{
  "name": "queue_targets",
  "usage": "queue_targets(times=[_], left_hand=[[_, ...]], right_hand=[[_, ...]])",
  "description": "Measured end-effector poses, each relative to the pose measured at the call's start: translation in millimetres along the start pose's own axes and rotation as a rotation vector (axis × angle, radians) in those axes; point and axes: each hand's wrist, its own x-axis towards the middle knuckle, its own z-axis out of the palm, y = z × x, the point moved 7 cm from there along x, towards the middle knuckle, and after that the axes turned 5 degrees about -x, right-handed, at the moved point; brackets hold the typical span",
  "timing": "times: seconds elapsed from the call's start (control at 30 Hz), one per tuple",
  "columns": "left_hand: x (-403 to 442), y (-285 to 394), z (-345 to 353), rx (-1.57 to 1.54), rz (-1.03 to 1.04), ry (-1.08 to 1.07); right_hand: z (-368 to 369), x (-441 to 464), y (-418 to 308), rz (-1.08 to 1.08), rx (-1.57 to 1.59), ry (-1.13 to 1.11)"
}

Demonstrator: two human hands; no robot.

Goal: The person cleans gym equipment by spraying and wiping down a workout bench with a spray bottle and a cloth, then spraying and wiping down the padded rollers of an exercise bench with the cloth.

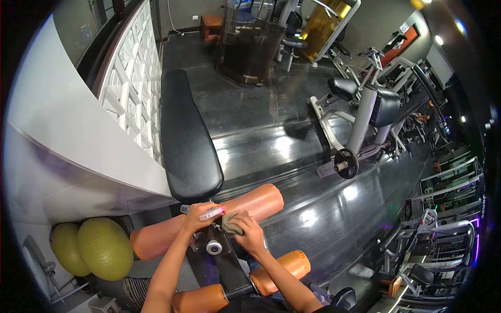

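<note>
My left hand is closed around a pale, translucent bottle that looks like a spray bottle, with a pink-red glow at its tip. In my right hand a bunched grey-green cloth is gripped, close to the upper orange foam roller. Whether the cloth presses on the roller or the frame I cannot tell. Just below both hands is the round metal end of the bench frame. Another padded roller lies left of my left wrist, and lower orange rollers sit beneath my forearms.
A long black bench pad stretches away ahead. Green exercise balls rest at the left, by a curved white wall. On the dark floor to the right stands a weight machine, with more gym equipment beyond.
</note>
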Motion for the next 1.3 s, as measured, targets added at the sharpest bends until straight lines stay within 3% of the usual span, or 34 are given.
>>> queue_targets(times=[0.17, 0.33, 0.4, 0.57, 0.6, 0.67, 0.73, 0.83, 0.93, 1.03, 1.1, 1.3], left_hand=[[1, 3, -1, -0.028, -0.022, -0.016], [1, -1, 1, -0.042, -0.042, 0.025], [2, 0, 0, -0.021, -0.021, 0.039], [2, -1, -1, -0.003, 0.004, 0.088], [2, -1, -2, 0.011, -0.028, 0.077], [3, -6, -2, 0.022, -0.057, 0.077], [2, -8, -1, -0.023, 0.007, 0.104], [3, -10, -1, 0.004, -0.032, 0.092], [2, -11, -1, 0.002, 0.001, 0.13], [3, -11, -1, -0.002, -0.077, 0.092], [3, -11, -1, -0.024, -0.096, 0.087], [4, -6, -3, -0.004, -0.13, 0.065]], right_hand=[[-8, 3, 13, -0.212, -0.141, -0.195], [-53, 16, 72, 0.033, -0.24, -0.008], [-79, 17, 89, 0.224, -0.252, 0.208], [-52, 9, 76, 0.319, -0.181, 0.398], [-36, 10, 61, 0.334, -0.104, 0.265], [-8, 11, 23, 0.17, -0.085, 0.208], [12, 5, -4, 0.159, -0.003, 0.097], [30, -8, -16, -0.007, -0.032, -0.026], [10, -10, -2, -0.007, -0.135, -0.072], [-28, 2, 32, 0.16, -0.238, 0.0], [-58, 8, 75, 0.316, -0.198, 0.212], [-79, 14, 99, 0.459, -0.217, 0.419]])
